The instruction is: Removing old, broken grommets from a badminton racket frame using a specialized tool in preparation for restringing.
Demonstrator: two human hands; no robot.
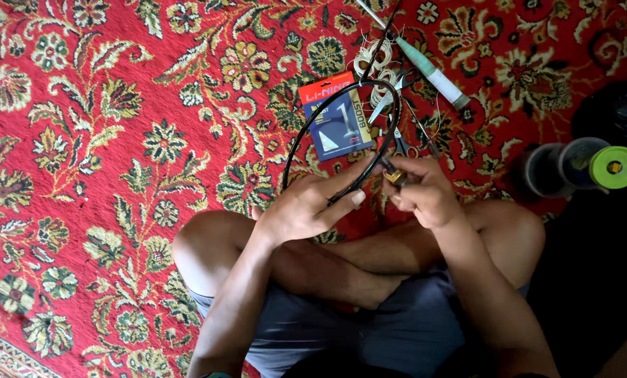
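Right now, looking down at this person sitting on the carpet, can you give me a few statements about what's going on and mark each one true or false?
1. The left hand grips the black racket frame. True.
2. The racket frame is fully strung. False: the hoop is open, and the carpet and the blue string packet show through it.
3. The right hand pinches something small at the frame's rim. True, though what it is cannot be made out.
4. The carpet is plain grey. False: it is red with a flower pattern.
5. Scissors lie on the carpet beyond the hands. True.
6. The lime-green capped tube rests in the person's lap. False: it lies on the floor to their right.
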